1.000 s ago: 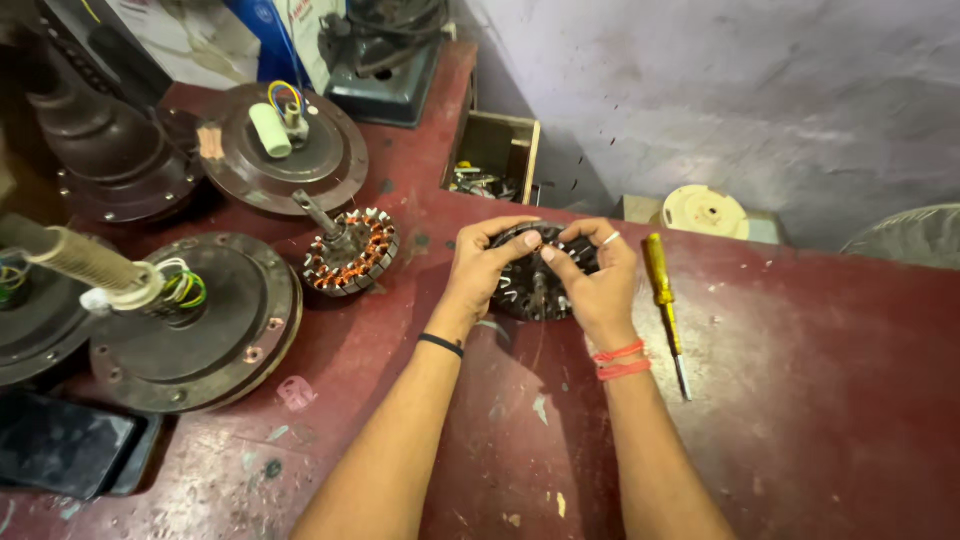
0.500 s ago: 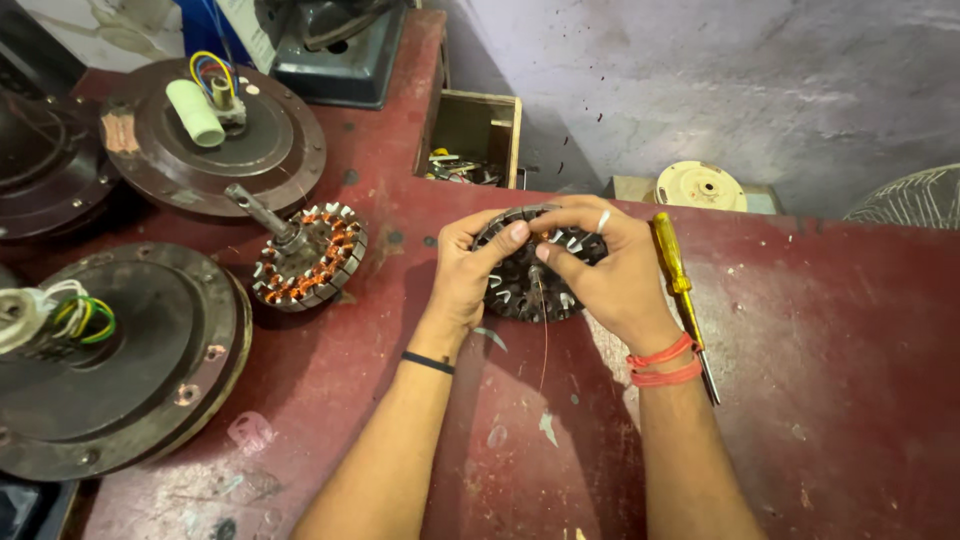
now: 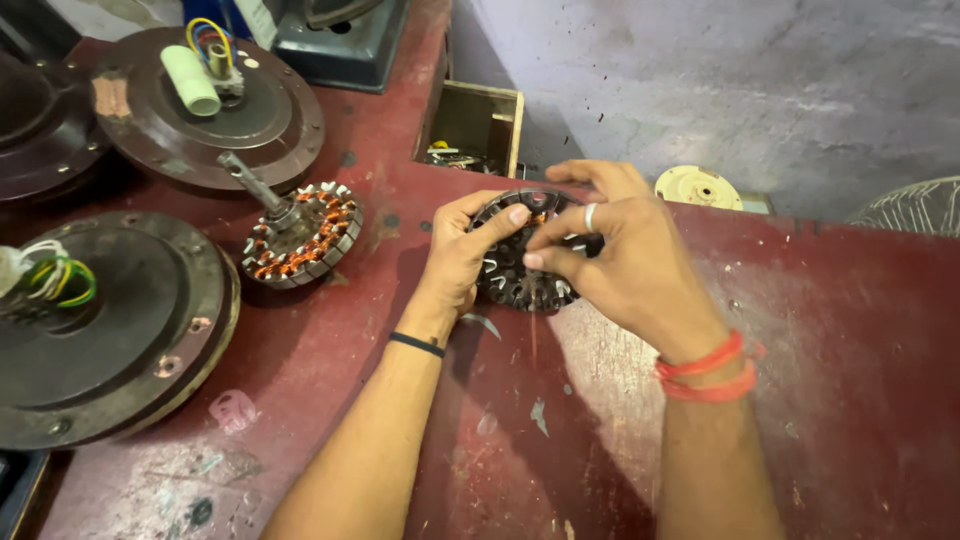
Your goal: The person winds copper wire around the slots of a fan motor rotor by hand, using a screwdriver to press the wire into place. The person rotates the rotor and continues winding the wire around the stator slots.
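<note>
Dark slotted stator core (image 3: pixel 520 275) held tilted above the red worktable (image 3: pixel 850 330) — left hand (image 3: pixel 462 255) and right hand (image 3: pixel 610 250) both closed on its rim, beside 1 copper-wound stator (image 3: pixel 300 232).

A small repair workshop for ceiling-fan motors. A worn, paint-chipped red workbench (image 3: pixel 820 400) carries round dark motor covers (image 3: pixel 100 330), one with loose coloured wires (image 3: pixel 55 278), and a copper-wound stator on a shaft (image 3: pixel 300 232). An open wooden box of small parts (image 3: pixel 475 130) sits at the bench edge, against a stained grey wall (image 3: pixel 720 80).
</note>
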